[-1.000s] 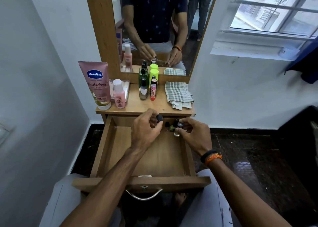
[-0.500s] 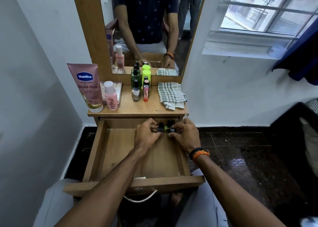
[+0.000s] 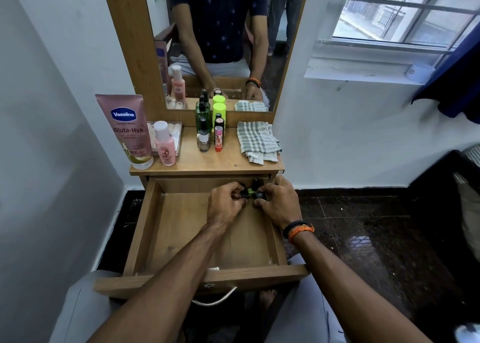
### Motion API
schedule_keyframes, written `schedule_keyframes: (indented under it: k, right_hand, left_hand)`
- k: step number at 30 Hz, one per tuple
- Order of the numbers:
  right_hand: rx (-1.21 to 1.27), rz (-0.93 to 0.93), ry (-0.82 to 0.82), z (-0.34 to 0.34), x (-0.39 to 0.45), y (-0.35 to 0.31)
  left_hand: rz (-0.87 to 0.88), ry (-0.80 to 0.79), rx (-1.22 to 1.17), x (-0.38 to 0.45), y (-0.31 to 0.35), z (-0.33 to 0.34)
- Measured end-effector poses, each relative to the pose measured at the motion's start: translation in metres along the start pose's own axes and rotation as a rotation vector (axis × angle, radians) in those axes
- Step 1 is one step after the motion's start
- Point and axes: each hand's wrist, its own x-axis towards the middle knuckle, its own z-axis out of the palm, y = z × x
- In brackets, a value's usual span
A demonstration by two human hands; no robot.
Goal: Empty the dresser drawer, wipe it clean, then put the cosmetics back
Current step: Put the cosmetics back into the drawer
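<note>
The wooden drawer (image 3: 155,228) stands pulled out below the dresser top (image 3: 207,162). At its back right corner, my left hand (image 3: 224,207) and my right hand (image 3: 279,205) both curl their fingers round a cluster of small dark-capped bottles (image 3: 250,190), one with a green body. How many bottles each hand holds is hidden by the fingers. On the dresser top stand a pink Vaseline tube (image 3: 127,129), a pink bottle (image 3: 164,145), a green glass bottle (image 3: 202,124), a lime-capped bottle (image 3: 219,110) and a small red lip balm (image 3: 218,138).
A folded checked cloth (image 3: 257,141) lies at the right of the dresser top. A clear plastic box (image 3: 175,137) sits behind the pink bottle. The mirror (image 3: 220,44) rises behind. White walls flank the dresser; the dark tiled floor (image 3: 363,225) is to the right.
Both hands moved down and further back into the drawer, bringing the small bottles to its back right corner. The camera tilted slightly.
</note>
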Motion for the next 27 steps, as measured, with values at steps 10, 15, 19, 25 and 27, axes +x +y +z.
schedule_keyframes:
  k: [10,15,19,25,27]
  right_hand:
    - [-0.057,-0.019,-0.061,-0.0036,0.0049,0.0006]
    - [-0.030,-0.017,-0.044,-0.0013,0.0075,0.0006]
    - [-0.006,-0.017,-0.027,0.0015,0.0089,0.0013]
    - [-0.013,-0.014,-0.018,0.0036,0.0091,0.0019]
    - [-0.020,-0.014,-0.012,0.0044,0.0093,0.0017]
  left_hand:
    - [0.023,0.008,0.013,0.0009,-0.0024,0.0005]
    - [0.054,0.017,0.046,0.0028,-0.0023,0.0019]
    - [0.072,0.033,0.075,0.0031,-0.0033,0.0023]
    - [0.077,0.040,0.093,0.0021,-0.0018,0.0029]
    - [0.078,0.036,0.104,0.0017,-0.0010,0.0029]
